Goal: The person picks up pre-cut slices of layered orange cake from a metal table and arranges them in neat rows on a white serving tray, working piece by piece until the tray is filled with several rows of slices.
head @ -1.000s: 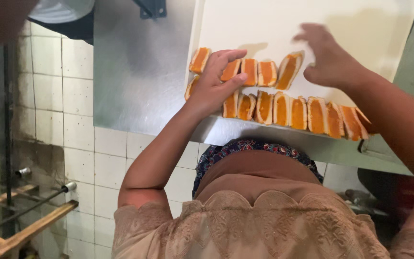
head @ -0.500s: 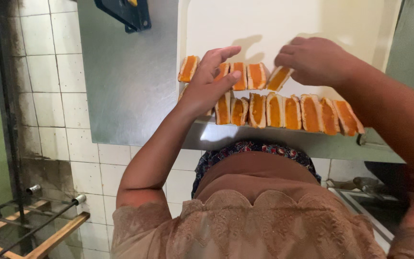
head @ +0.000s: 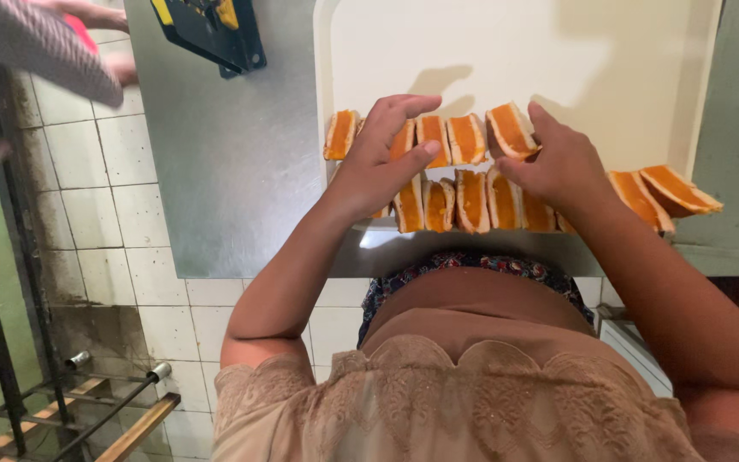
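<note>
Wedge slices [head: 472,198] with orange filling are being lined up in two rows on the white cutting board [head: 506,51], near the desk [head: 233,171] edge.
Left hand [head: 378,167] lies open, fingers spread on the rows; right hand [head: 558,162] pinches a pale-crusted slice [head: 509,130] at its 11 o'clock. Nudging it into line likely wants a light touch; they look soft.

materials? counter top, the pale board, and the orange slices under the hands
Counter: looks like sheet metal, brushed grey, dull sheen. Board: probably plastic, smooth matte cream with a raised rim. Slices: soft baked food, orange filling between pale crusts; exact kind unclear. Left hand and right hand rest on them.
</note>
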`<state>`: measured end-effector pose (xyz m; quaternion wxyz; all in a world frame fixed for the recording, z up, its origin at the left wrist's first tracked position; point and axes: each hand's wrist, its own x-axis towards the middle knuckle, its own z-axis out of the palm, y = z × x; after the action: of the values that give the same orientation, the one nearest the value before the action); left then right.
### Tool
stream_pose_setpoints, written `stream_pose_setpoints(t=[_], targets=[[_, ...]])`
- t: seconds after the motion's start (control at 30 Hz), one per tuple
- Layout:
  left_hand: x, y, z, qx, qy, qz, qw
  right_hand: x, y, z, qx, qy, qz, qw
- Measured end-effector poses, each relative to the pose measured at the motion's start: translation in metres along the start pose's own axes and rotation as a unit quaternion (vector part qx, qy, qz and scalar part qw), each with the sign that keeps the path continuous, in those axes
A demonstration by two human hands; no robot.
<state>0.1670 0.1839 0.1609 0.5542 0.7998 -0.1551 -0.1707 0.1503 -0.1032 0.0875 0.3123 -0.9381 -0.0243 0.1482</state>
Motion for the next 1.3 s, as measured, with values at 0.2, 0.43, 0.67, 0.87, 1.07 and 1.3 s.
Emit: stream_pose_setpoints(t=[0.2, 0.43, 0.67, 0.87, 1.07, 1.3], targets=[[0.004, 0.000, 0.003, -0.003, -0.011, -0.008, 1.000, 0.008, 0.013, 0.024, -0.005, -0.053, 0.037, 0.998], [0.004, 0.009, 0.016, -0.003, -0.019, -0.004, 1.000, 0.005, 0.009, 0.024, 0.044, -0.044, -0.048, 0.997], [0.022, 0.028, 0.037, 0.044, -0.026, 0.027, 0.998, -0.010, 0.015, -0.037, 0.198, -0.053, 0.018, 0.979], [0.049, 0.060, 0.098, 0.033, -0.085, 0.036, 0.995, -0.121, 0.102, -0.091, 0.292, 0.175, -0.002, 0.940], [0.102, 0.057, 0.264, -0.166, -0.285, -0.052, 0.943, -0.202, 0.223, -0.053, 0.657, 0.369, 0.096, 0.651], [0.166, 0.004, 0.503, -0.355, -0.181, -0.287, 0.871, -0.237, 0.337, -0.053, 0.855, 0.314, 0.114, 0.396]])
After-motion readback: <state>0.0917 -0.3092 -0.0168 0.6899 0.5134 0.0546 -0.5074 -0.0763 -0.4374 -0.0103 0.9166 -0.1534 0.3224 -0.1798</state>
